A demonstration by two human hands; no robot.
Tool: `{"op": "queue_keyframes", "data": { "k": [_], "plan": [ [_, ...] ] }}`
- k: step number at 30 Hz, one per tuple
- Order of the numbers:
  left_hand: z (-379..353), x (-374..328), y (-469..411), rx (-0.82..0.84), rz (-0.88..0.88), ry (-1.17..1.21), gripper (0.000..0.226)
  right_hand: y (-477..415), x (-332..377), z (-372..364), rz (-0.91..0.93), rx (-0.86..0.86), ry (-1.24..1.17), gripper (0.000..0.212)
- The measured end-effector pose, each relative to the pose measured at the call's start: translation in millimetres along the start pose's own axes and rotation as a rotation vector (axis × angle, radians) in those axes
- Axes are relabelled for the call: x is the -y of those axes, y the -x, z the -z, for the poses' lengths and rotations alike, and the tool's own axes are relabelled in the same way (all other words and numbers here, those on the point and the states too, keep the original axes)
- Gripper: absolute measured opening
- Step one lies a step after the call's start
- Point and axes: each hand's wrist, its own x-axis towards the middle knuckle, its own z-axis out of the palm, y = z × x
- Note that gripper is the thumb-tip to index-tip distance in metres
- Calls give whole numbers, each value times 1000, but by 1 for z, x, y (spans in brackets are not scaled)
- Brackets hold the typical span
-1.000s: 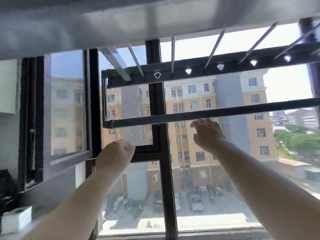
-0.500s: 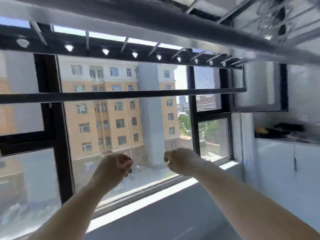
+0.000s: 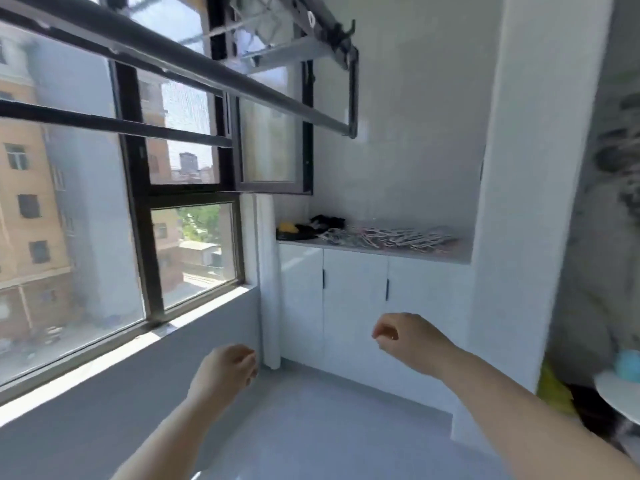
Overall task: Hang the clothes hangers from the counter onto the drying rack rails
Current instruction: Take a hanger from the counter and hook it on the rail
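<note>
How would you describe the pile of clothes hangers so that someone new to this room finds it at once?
Look at the white cabinet with dark handles in the corner beyond the window. On its counter, in the wall recess, lies the pile of hangers, a flat tangle of thin pale wires. The dark things with something yellow at the window end of the counter are bulkier and solid.

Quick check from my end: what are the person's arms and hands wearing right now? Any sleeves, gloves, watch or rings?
Both arms are bare along all that shows, with no sleeve edge in the frame. The left hand and right hand have no gloves. No watch, band or bracelet appears at either wrist. No ring is visible, though the fingers are curled and slightly blurred, so a thin one could be missed.
</note>
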Motion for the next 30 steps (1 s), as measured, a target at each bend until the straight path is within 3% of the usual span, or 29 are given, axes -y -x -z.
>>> {"op": "queue_keyframes", "data": {
  "k": [9,23,30],
  "plan": [
    [-189,-75,-132,187,-57,91,28,-43,-203,23,-320,-30,10,14],
    [-410,-155,-417,325,2,113,23,-310,-410,59,-388,-74,77,20],
    [-488,-169,-542,244,57,117,26,-469,-511,47,-332,-129,120,29]
  ]
}}
